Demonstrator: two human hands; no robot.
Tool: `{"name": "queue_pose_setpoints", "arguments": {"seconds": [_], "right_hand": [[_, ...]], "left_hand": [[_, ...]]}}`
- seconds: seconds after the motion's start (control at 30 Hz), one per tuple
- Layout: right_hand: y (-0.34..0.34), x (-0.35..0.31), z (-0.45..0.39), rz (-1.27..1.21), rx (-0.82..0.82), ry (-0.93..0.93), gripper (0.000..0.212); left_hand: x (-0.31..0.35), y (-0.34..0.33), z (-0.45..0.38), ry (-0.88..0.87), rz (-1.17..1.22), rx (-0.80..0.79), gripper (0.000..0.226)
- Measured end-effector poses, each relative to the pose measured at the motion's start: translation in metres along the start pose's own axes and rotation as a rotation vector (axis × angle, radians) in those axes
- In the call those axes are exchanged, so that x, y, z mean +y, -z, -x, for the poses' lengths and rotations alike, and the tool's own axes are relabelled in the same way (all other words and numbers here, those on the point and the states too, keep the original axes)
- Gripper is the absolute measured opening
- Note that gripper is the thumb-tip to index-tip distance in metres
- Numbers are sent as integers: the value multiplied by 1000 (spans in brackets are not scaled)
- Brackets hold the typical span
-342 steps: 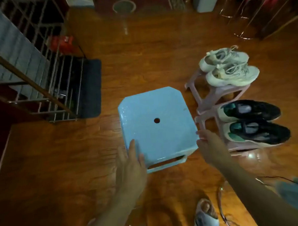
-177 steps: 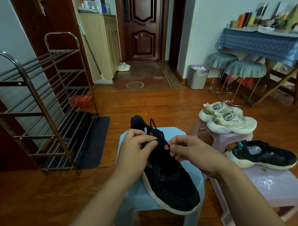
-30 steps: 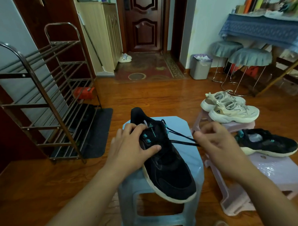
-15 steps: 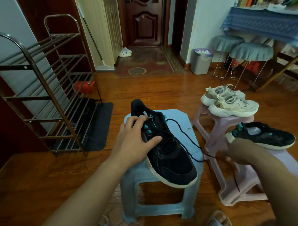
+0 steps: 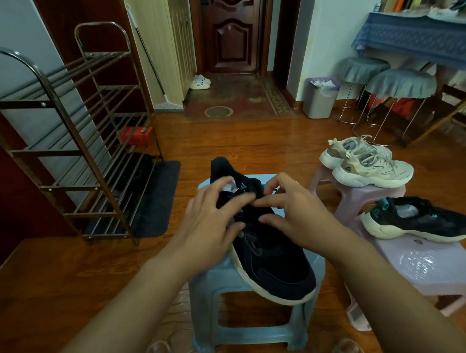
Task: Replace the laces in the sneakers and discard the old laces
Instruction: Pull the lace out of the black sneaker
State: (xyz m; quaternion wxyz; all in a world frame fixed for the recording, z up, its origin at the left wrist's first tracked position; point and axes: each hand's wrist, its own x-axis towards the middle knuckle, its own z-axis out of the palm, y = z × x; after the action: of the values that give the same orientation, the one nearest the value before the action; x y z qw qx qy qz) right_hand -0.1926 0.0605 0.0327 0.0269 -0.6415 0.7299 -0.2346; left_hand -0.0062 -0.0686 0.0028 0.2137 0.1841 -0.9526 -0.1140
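A black sneaker (image 5: pixel 273 260) with a pale sole lies on the blue plastic stool (image 5: pixel 249 333) in front of me, toe toward me. My left hand (image 5: pixel 210 225) lies over its tongue and left side, fingers curved on top and thumb against the upper. My right hand (image 5: pixel 295 213) is at the eyelets, forefinger and thumb pointing into the lace area with a gap between them. The black lace is hidden under my fingers. The second black sneaker (image 5: pixel 418 221) sits on a pink stool (image 5: pixel 433 271) to the right.
A pair of beige sneakers (image 5: pixel 367 162) rests on another pink stool behind the black one. A metal shoe rack (image 5: pixel 64 135) over a dark mat (image 5: pixel 161 200) stands at the left. A grey waste bin (image 5: pixel 319 100) stands by the far wall, next to two round covered stools (image 5: pixel 398 83).
My right hand, which had drawn the black lace out to the right and downward, has come back up to the sneaker's eyelets. My left hand stayed on the sneaker.
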Motion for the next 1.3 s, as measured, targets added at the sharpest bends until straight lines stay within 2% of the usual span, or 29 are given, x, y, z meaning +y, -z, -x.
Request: {"name": "queue_pose_setpoints", "arguments": {"seconds": [0.1, 0.17, 0.3, 0.4, 0.47, 0.6, 0.7, 0.87, 1.0, 1.17, 1.23, 1.3], "right_hand": [[1, -4, 1, 12, 3, 30, 31], [-1, -12, 1, 75, 38, 94, 32], [-9, -26, -3, 290, 38, 237, 35], [-10, -30, -3, 345, 24, 214, 18], [-6, -33, -4, 319, 0, 175, 8], [8, -39, -9, 164, -121, 21, 7], [7, -41, -5, 282, -145, -31, 9], [12, -36, -1, 282, -158, -20, 24], [7, -37, -6, 317, -114, 9, 8], [14, -41, -15, 41, -247, -68, 13], [14, -44, -15, 39, -291, -125, 21], [19, -47, -11, 117, -269, -106, 24]], "left_hand": [[-5, 3, 1, 43, 234, -38, 37], [-6, 7, 1, 72, 345, -76, 35], [-8, 6, -1, 94, 370, -86, 41], [-6, 5, -6, 197, 446, -20, 64], [-7, 4, -10, 187, 347, -28, 71], [-9, 1, -14, 158, 211, -56, 67], [-8, -1, -13, 161, 196, -54, 68], [-7, 0, -11, 149, 185, -48, 68], [-7, -2, -11, 146, 187, -39, 68], [-7, 0, -12, 126, 159, -39, 68], [-7, 1, -12, 123, 134, -41, 69], [-8, 3, -12, 137, 100, -44, 71]]}}
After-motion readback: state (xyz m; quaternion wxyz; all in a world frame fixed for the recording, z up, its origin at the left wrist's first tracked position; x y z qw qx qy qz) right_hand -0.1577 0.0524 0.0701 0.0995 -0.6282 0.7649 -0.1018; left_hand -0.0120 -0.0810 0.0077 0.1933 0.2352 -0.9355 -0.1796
